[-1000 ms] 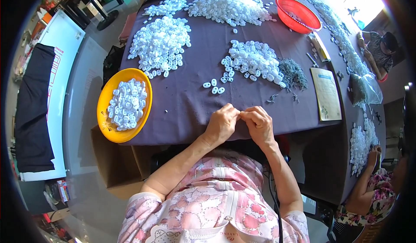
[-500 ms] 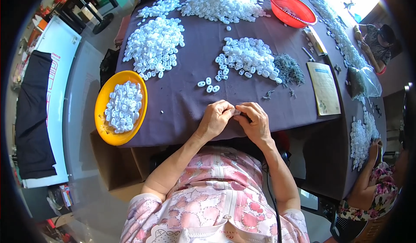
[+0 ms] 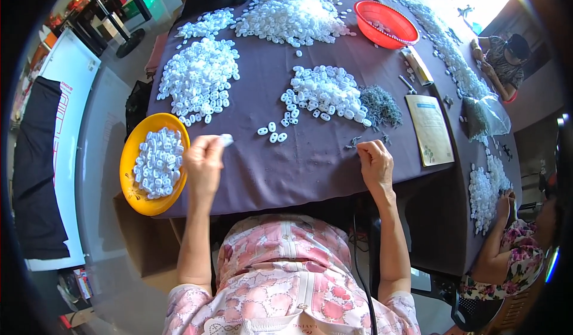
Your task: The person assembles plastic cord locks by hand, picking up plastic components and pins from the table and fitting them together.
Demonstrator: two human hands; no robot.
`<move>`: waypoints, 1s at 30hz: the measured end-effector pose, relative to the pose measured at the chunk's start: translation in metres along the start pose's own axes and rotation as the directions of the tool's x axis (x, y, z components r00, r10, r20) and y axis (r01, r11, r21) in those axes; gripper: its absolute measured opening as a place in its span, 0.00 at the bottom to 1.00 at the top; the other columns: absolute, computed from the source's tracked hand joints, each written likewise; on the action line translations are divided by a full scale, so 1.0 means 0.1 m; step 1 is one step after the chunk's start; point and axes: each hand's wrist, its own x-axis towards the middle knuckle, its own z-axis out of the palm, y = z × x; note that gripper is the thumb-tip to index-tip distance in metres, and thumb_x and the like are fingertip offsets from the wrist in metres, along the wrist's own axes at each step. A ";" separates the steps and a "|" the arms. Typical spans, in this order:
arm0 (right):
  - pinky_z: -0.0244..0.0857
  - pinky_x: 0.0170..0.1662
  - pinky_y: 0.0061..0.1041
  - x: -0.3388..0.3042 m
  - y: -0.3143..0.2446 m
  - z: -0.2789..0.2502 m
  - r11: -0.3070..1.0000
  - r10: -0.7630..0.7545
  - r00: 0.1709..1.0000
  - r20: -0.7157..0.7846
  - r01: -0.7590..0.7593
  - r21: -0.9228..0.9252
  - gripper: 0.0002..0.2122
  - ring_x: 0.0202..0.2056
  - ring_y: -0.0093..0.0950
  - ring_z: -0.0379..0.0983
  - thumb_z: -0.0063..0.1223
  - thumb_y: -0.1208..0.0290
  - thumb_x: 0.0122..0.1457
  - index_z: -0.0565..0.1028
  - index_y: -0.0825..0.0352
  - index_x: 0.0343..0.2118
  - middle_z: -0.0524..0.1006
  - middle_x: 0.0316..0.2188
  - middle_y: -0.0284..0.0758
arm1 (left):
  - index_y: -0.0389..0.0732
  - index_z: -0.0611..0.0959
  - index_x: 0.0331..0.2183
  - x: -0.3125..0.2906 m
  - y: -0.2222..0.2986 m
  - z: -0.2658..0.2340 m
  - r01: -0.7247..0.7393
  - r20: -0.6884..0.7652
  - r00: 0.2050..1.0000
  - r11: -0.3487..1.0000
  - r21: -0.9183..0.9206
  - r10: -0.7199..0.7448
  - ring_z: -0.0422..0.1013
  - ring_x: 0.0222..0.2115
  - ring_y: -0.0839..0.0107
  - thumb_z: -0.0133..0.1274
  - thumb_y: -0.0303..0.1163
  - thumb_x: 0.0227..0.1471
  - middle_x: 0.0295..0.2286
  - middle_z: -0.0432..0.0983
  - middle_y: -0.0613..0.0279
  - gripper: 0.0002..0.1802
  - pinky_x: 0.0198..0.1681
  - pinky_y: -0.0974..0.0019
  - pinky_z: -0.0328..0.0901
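Note:
My left hand (image 3: 204, 163) is raised just right of the yellow bowl (image 3: 127, 177). Its fingertips are closed on a small white oval plastic piece (image 3: 226, 139). White pieces with two holes (image 3: 160, 165) fill the bowl. Over the right part of the table, my right hand (image 3: 377, 165) has its fingers curled and pressed together beside a few loose thin grey pieces (image 3: 354, 143); whether anything is between them I cannot make out. A few white ovals (image 3: 273, 133) lie between my hands, in front of a white pile (image 3: 325, 90) touching a grey heap (image 3: 382, 105).
Larger white piles (image 3: 200, 75) cover the far side, near a red basket (image 3: 388, 39). On the right lie a beige booklet (image 3: 430, 129) and a clear bag (image 3: 492, 117). Two other people work along the right side. A cardboard box (image 3: 143, 233) stands below the bowl.
My hands have come apart from their meeting point at the table's front edge. The left moved left towards the bowl with the white piece; the right moved right, beside the loose grey pieces.

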 end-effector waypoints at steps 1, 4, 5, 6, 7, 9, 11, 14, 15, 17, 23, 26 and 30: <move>0.65 0.32 0.30 0.01 -0.01 0.02 1.000 -0.005 1.000 0.006 0.005 0.008 0.01 0.29 0.36 0.72 0.53 0.77 0.51 0.75 0.65 0.26 0.73 0.24 0.36 | 0.37 0.81 0.27 0.05 0.03 -0.19 0.008 -0.063 0.998 0.994 0.109 -0.001 0.60 0.15 0.85 0.54 0.30 0.51 0.16 0.68 0.73 0.06 0.18 0.78 0.54; 0.66 0.33 0.32 0.03 -0.09 0.06 0.993 0.045 0.999 0.016 -0.043 -0.112 0.02 0.30 0.36 0.72 0.56 0.73 0.49 0.76 0.64 0.26 0.72 0.26 0.34 | 0.34 0.80 0.25 0.12 0.02 -0.61 0.041 -0.213 0.976 0.932 0.361 0.039 0.66 0.20 0.77 0.55 0.32 0.50 0.18 0.73 0.63 0.10 0.25 0.71 0.62; 0.66 0.33 0.32 0.04 -0.10 0.06 0.992 0.050 0.999 0.016 -0.048 -0.113 0.02 0.30 0.36 0.72 0.56 0.73 0.49 0.76 0.63 0.26 0.72 0.26 0.34 | 0.33 0.79 0.24 0.17 -0.12 -0.75 0.072 -0.248 0.969 0.924 0.375 0.025 0.69 0.22 0.74 0.55 0.32 0.49 0.20 0.75 0.60 0.10 0.27 0.68 0.64; 0.66 0.33 0.32 0.04 -0.10 0.05 0.992 0.055 0.998 0.016 -0.053 -0.113 0.02 0.30 0.35 0.72 0.57 0.73 0.49 0.76 0.63 0.26 0.72 0.26 0.34 | 0.34 0.79 0.25 0.19 -0.22 -0.85 0.076 -0.237 0.971 0.886 0.457 0.040 0.70 0.23 0.72 0.55 0.32 0.49 0.21 0.76 0.59 0.10 0.28 0.67 0.65; 0.66 0.32 0.32 0.05 -0.10 0.04 0.992 0.068 0.997 0.023 -0.065 -0.111 0.02 0.30 0.35 0.72 0.57 0.73 0.49 0.76 0.63 0.26 0.72 0.26 0.34 | 0.34 0.80 0.26 0.19 -0.24 -0.89 0.081 -0.226 0.973 0.841 0.535 0.050 0.72 0.23 0.70 0.56 0.32 0.48 0.22 0.76 0.57 0.10 0.28 0.66 0.66; 0.66 0.32 0.32 0.06 -0.09 0.04 0.993 0.046 0.998 0.037 -0.042 -0.110 0.02 0.30 0.35 0.72 0.57 0.73 0.49 0.76 0.63 0.26 0.72 0.26 0.34 | 0.35 0.80 0.28 0.20 -0.25 -0.90 0.173 -0.277 0.961 0.765 0.620 0.008 0.74 0.26 0.64 0.58 0.32 0.46 0.24 0.78 0.56 0.10 0.31 0.63 0.67; 0.65 0.32 0.32 0.06 -0.10 0.06 0.989 0.029 0.997 0.077 -0.018 -0.146 0.02 0.31 0.36 0.72 0.55 0.74 0.50 0.74 0.64 0.26 0.71 0.27 0.35 | 0.36 0.80 0.28 0.15 -0.18 -0.81 0.104 -0.265 0.958 0.722 0.684 0.113 0.75 0.28 0.61 0.58 0.32 0.46 0.26 0.79 0.56 0.09 0.33 0.62 0.68; 0.64 0.33 0.33 0.03 -0.12 0.09 0.978 0.013 0.996 0.089 0.006 -0.209 0.03 0.32 0.37 0.70 0.53 0.76 0.51 0.71 0.65 0.27 0.70 0.28 0.36 | 0.37 0.79 0.26 0.11 -0.06 -0.37 -0.162 -0.118 0.958 0.835 0.526 0.260 0.73 0.25 0.62 0.57 0.29 0.47 0.23 0.74 0.57 0.06 0.28 0.64 0.66; 0.63 0.33 0.34 0.02 -0.13 0.10 0.974 -0.013 0.995 0.099 0.035 -0.224 0.03 0.31 0.38 0.68 0.50 0.78 0.51 0.68 0.66 0.27 0.68 0.28 0.38 | 0.37 0.79 0.25 0.08 0.00 -0.20 -0.264 -0.032 0.948 0.835 0.482 0.318 0.73 0.24 0.61 0.57 0.29 0.46 0.24 0.74 0.57 0.05 0.27 0.63 0.66; 0.61 0.33 0.34 -0.01 -0.12 0.13 0.966 -0.069 0.995 0.074 0.085 -0.245 0.04 0.30 0.38 0.67 0.49 0.79 0.51 0.66 0.66 0.27 0.67 0.27 0.38 | 0.40 0.80 0.24 0.07 0.01 0.15 -0.324 0.091 0.944 0.829 0.455 0.318 0.72 0.23 0.59 0.58 0.29 0.45 0.24 0.74 0.57 0.04 0.26 0.61 0.66; 0.61 0.32 0.34 -0.07 -0.04 0.19 0.969 -0.101 0.995 0.004 0.099 -0.225 0.06 0.28 0.38 0.66 0.45 0.83 0.50 0.64 0.66 0.30 0.66 0.26 0.39 | 0.43 0.82 0.24 0.25 -0.04 1.04 -0.460 0.257 0.888 0.763 0.455 0.382 0.73 0.25 0.61 0.57 0.30 0.44 0.25 0.73 0.61 0.03 0.28 0.62 0.67; 0.61 0.32 0.34 -0.07 -0.06 0.20 0.983 -0.094 0.995 -0.034 0.087 -0.163 0.07 0.28 0.38 0.67 0.45 0.83 0.49 0.64 0.66 0.30 0.67 0.26 0.39 | 0.43 0.83 0.24 0.33 -0.09 1.23 -0.538 0.339 0.842 0.690 0.483 0.419 0.73 0.27 0.62 0.56 0.29 0.44 0.25 0.73 0.60 0.02 0.30 0.61 0.68; 0.62 0.32 0.34 -0.03 -0.11 0.15 0.990 -0.090 0.996 -0.028 0.086 -0.115 0.07 0.29 0.38 0.68 0.46 0.84 0.49 0.66 0.67 0.32 0.68 0.26 0.39 | 0.43 0.84 0.28 0.36 -0.14 1.31 -0.594 0.420 0.804 0.591 0.545 0.421 0.74 0.30 0.62 0.57 0.28 0.44 0.27 0.72 0.58 0.04 0.33 0.61 0.70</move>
